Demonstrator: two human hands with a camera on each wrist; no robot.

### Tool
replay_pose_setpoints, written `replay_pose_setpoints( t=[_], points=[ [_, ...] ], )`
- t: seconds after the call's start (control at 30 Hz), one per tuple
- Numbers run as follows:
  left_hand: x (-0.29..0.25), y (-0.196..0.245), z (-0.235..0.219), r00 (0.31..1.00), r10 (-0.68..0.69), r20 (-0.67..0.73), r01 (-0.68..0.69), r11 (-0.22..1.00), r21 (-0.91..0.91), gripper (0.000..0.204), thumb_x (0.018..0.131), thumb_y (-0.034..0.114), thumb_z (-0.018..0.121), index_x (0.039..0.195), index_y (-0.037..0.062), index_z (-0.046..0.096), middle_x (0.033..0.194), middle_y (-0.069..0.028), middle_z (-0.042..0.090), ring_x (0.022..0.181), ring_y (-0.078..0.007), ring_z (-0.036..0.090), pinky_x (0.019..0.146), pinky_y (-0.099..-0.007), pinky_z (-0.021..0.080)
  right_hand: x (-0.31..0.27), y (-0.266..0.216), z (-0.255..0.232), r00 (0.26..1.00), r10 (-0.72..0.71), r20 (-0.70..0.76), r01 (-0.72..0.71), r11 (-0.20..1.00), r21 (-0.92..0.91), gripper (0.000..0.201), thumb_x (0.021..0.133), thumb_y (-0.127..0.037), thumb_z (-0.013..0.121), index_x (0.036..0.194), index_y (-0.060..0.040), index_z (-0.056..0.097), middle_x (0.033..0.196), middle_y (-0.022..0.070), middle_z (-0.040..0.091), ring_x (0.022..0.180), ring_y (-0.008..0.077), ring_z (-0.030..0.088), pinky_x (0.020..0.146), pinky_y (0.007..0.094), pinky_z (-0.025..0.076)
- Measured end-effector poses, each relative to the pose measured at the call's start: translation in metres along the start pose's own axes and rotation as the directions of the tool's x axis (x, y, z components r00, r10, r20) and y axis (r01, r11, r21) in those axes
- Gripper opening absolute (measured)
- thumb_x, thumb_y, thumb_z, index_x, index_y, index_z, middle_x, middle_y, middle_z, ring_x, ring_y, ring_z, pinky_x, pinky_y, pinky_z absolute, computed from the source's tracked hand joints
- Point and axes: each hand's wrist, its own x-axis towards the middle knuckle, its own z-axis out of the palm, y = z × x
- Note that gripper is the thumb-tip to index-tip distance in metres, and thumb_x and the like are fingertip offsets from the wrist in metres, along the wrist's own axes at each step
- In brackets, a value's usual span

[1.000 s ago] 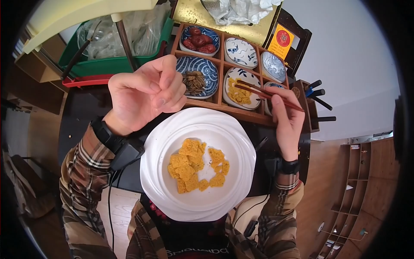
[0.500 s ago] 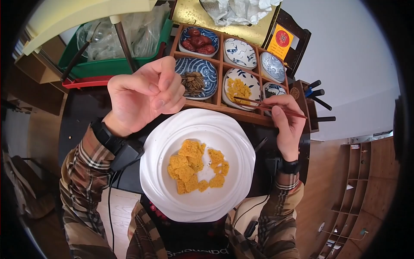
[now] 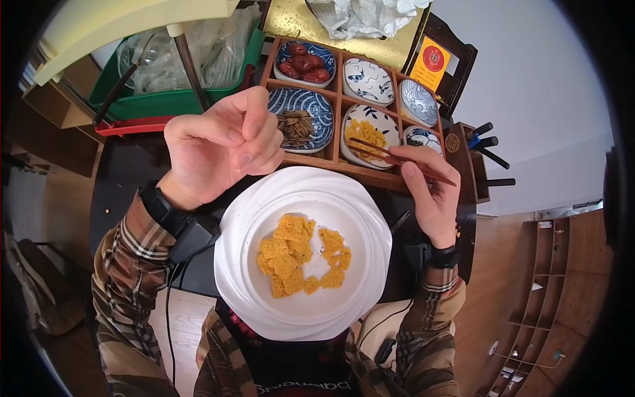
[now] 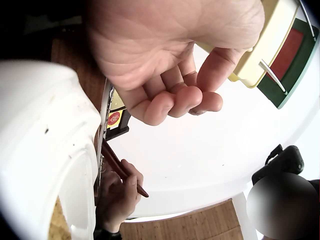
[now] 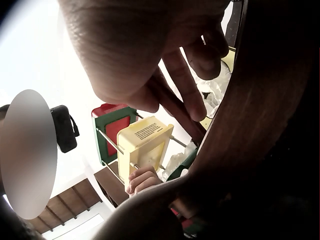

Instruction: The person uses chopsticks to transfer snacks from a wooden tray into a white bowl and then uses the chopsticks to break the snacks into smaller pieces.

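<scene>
My right hand holds a pair of dark red chopsticks. Their tips lie over the small yellow pieces in a white bowl with blue leaf marks. In the right wrist view the chopsticks run between the fingers. My left hand is raised beside the wooden box, palm toward me; its fingers curl loosely around nothing in the left wrist view. Below both hands, a large white dish carries crumbly orange-yellow chunks.
The divided wooden box also bears red dates, brown pieces and other patterned bowls. Back left is a green basket with plastic bags, below a pale yellow tray. Black-handled utensils stick out at right.
The chopstick tips lifted from the yellow pieces toward the bowl's near edge, then came back over the pieces. My right hand shifted slightly left; my left hand stayed put.
</scene>
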Motion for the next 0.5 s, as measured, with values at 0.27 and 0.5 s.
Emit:
replay_pose_setpoints(
  t=[0.27, 0.5],
  points=[
    [-0.0002, 0.0007, -0.0002, 1.0, -0.007, 0.002, 0.007, 1.0, 0.005, 0.01, 0.079, 0.013, 0.055, 0.079, 0.0106, 0.046, 0.057, 0.0001, 0.045, 0.052, -0.0113, 0.036, 0.054, -0.0275, 0.03, 0.0023, -0.0008, -0.0006, 0.999, -0.035, -0.006, 0.034, 0.99, -0.133, 0.017, 0.096, -0.003, 0.064, 0.11, 0.0021, 0.071, 0.101, 0.0085, 0.072, 0.087, 0.0117, 0.067, 0.077, 0.0233, 0.053],
    [0.0, 0.0008, -0.0006, 1.0, -0.011, 0.007, 0.011, 1.0, 0.008, 0.01, 0.079, 0.013, 0.055, 0.079, 0.0106, 0.045, 0.057, 0.0001, 0.045, 0.052, -0.0116, 0.036, 0.055, -0.0277, 0.03, 0.0017, 0.0046, -0.0021, 0.969, -0.01, -0.246, -0.015, 0.995, -0.097, 0.016, 0.1, -0.01, 0.061, 0.105, 0.0019, 0.071, 0.091, 0.0051, 0.068, 0.077, 0.0087, 0.061, 0.069, 0.0227, 0.047]
  ],
)
